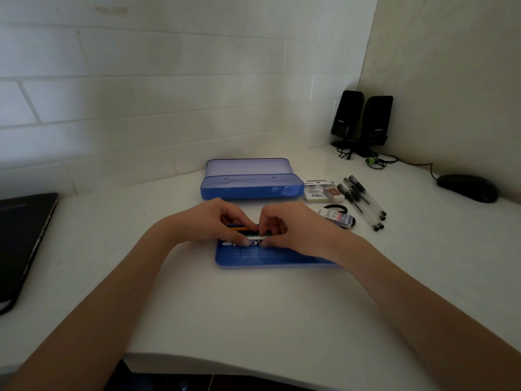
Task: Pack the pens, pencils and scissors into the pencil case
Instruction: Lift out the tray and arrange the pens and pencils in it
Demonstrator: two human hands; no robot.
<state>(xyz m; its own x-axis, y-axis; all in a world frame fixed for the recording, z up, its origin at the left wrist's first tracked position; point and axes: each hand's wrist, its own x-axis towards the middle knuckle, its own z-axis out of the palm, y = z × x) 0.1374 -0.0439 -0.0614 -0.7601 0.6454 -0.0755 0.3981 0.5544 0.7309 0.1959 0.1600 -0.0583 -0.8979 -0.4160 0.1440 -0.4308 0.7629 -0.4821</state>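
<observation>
Both hands met over a flat blue plastic tray (pixel 270 256) that lay on the white tabletop (pixel 253 306) just in front of the person. The left hand (pixel 214 221) and the right hand (pixel 293 227) were curled together, fingertips pinching a small bundle of pencils (pixel 245 229), of which yellow and dark shafts showed between the fingers; a white band seemed to wrap the bundle, though the hands hid most of it. The bundle sat over the far edge of the tray, and whether it touched the tray could not be told.

Behind the hands stood the open blue plastic pencil case (pixel 251 187), its pale lid tipped up toward the white tiled wall (pixel 141 94). Just right of the case lay a small packaged eraser (pixel 324 191), and beside that a group of clear-barrelled black pens (pixel 363 201) lay fanned on the tabletop, well apart from both hands. A small box marked 2B (pixel 342 218) rested between the pens and the right hand.

In the far right corner stood two black speakers (pixel 363 119), with a black computer mouse (pixel 468 188) near them. A dark laptop (pixel 22 241) lay at the left edge.
</observation>
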